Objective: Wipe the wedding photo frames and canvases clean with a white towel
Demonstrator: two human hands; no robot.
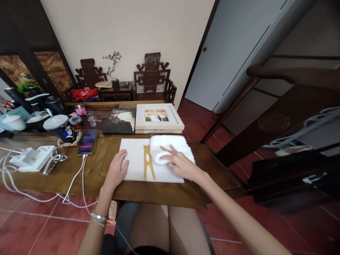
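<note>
A flat white panel (pixel 135 159) lies on the wooden table in front of me, with a gold leg-shaped piece (pixel 147 166) running down its middle. My left hand (pixel 117 165) rests at the panel's left edge, thumb and fingers apart, holding nothing. On the panel's right part sits a bunched white towel (pixel 183 143), reaching past its upper right corner. My right hand (pixel 178 160) presses down on this towel and grips it, with two fingers stretched over the folds. The cloth and hand cover the panel's right side.
Behind the panel are a framed picture (pixel 159 118) and a dark photo panel (pixel 119 121). To the left are a phone (pixel 87 141) on white cables, a power strip (pixel 37 157), a lidded cup (pixel 57 124) and small clear cups (pixel 92 120). A wooden railing (pixel 228 109) stands at right.
</note>
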